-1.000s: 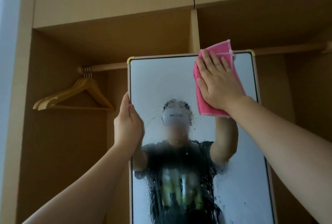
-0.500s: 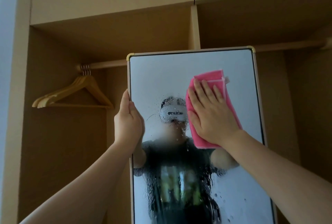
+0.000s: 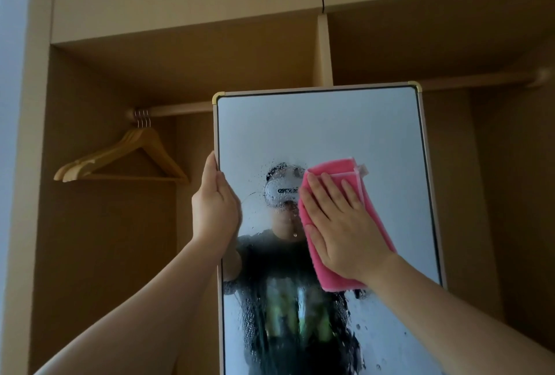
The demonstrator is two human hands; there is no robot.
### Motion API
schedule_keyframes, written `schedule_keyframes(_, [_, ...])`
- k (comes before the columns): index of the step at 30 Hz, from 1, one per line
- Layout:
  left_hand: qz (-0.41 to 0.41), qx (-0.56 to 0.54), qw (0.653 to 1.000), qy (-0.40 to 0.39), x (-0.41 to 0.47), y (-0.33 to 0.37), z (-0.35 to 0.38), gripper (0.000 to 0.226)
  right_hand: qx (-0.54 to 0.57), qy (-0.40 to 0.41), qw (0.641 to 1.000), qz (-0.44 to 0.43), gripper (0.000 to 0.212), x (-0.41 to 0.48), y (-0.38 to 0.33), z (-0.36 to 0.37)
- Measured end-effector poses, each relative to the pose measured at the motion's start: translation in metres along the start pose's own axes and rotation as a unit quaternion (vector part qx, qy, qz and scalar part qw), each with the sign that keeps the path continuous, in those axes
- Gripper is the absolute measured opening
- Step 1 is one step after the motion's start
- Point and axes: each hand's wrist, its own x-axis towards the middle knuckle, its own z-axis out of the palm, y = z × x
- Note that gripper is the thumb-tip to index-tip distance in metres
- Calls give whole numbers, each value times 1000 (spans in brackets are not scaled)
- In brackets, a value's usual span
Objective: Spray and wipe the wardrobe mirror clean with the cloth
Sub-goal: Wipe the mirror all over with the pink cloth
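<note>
A light wooden wardrobe (image 3: 180,68) is filling the frame, its open compartments split by an upright divider at upper centre. A wooden rail (image 3: 180,110) is crossing the left compartment, and a bunch of wooden hangers (image 3: 132,161) is hanging from it at centre left. The mirror (image 3: 315,128) is standing in front of the wardrobe at centre, facing the camera. Its long axis is running up and down, its top edge is tipping slightly, and its thin frame has gold corners. Droplets (image 3: 258,299) are beading over its middle and lower glass, while the upper part is giving an even pale reflection. Lettering on the reflected headset is showing too blurred to read. The left hand (image 3: 214,209) is gripping the mirror's left edge. The right hand (image 3: 339,224) is pressing the pink cloth (image 3: 333,169) flat against the glass right of centre, with its fingers (image 3: 330,188) spread straight and pointing up. The folded cloth is lying lengthwise roughly up and down, with a small pale tag (image 3: 362,170) at its top right corner.
</note>
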Motion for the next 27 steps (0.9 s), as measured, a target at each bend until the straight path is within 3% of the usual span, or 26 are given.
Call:
schedule_keyframes(10, [-21,-11,1000,-3,-3,5,-1,43,-3,-8,1000,-17,57,37,16,-10])
schedule_keyframes(20, [-19,1,1000,-9,-1,2,-2,43,-20,-12,1000,19,61,122,40,-34])
schedule_keyframes(27, [-6,12,1000,-1,-1,3,-2,43,-28,-5,999,36,62,136,38,-36])
